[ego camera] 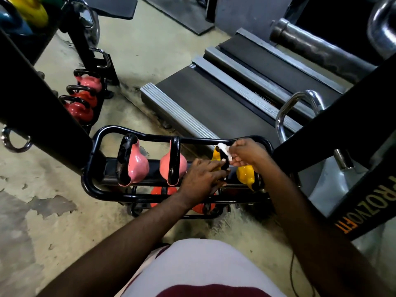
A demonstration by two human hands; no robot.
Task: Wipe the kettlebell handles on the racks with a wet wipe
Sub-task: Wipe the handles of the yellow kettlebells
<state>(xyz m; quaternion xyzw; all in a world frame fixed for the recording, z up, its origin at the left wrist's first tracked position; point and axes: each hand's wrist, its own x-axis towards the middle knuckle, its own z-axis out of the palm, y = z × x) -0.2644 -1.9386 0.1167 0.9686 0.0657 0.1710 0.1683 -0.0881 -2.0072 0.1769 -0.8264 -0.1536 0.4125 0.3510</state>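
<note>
A low black tube rack (pixel 94 159) holds two pink kettlebells (pixel 137 166) and two yellow kettlebells (pixel 246 176), all with black handles. My right hand (pixel 246 154) pinches a white wet wipe (pixel 225 150) against the black handle (pixel 224 163) of the left yellow kettlebell. My left hand (pixel 203 176) lies over that same kettlebell, fingers curled round the lower part of its handle. Most of this yellow bell is hidden under my hands. Red kettlebells (pixel 162 192) sit on the lower tier.
A second rack with red and pink kettlebells (pixel 85 99) stands at the left behind a black slanted beam (pixel 42 108). Two treadmills (pixel 214 99) lie beyond the rack. A black machine frame (pixel 353 168) and a chrome bar (pixel 289 110) crowd the right.
</note>
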